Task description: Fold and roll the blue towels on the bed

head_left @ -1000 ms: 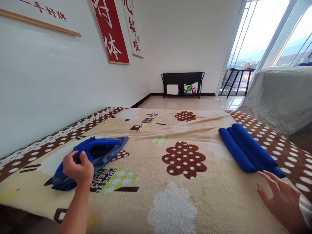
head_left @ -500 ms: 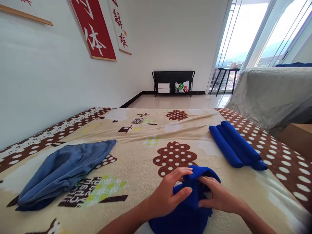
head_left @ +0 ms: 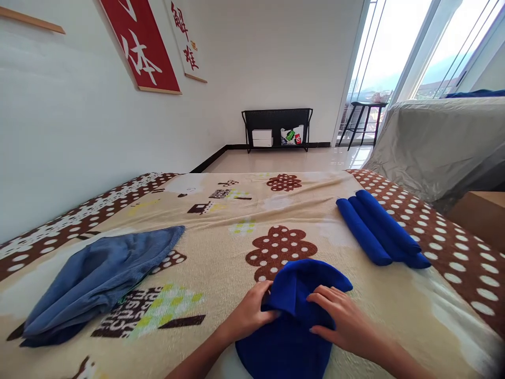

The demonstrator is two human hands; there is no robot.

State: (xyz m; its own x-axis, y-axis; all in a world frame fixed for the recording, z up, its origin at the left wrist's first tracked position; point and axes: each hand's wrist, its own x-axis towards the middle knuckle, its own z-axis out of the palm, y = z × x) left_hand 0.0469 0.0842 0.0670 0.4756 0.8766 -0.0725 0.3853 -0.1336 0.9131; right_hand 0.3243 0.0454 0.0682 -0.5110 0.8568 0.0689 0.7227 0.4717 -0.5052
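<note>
A bright blue towel [head_left: 294, 326] lies bunched on the patterned blanket [head_left: 236, 247] right in front of me. My left hand [head_left: 252, 313] pinches its left edge, fingers closed on the cloth. My right hand [head_left: 339, 318] lies on top of the towel with the fingers curled over a fold. Several rolled blue towels [head_left: 379, 229] lie side by side at the right. A pile of duller blue towels [head_left: 98, 276] sits at the left.
A white wall with red banners [head_left: 138, 47] runs along the left. A grey-covered piece of furniture [head_left: 437, 142] stands at the right, a black rack [head_left: 276, 129] at the far wall, a black stool [head_left: 365, 121] by the windows.
My left hand took a bright blue towel off the left pile and brought it to the middle. Both hands now work on it and have pressed it lower and flatter.
</note>
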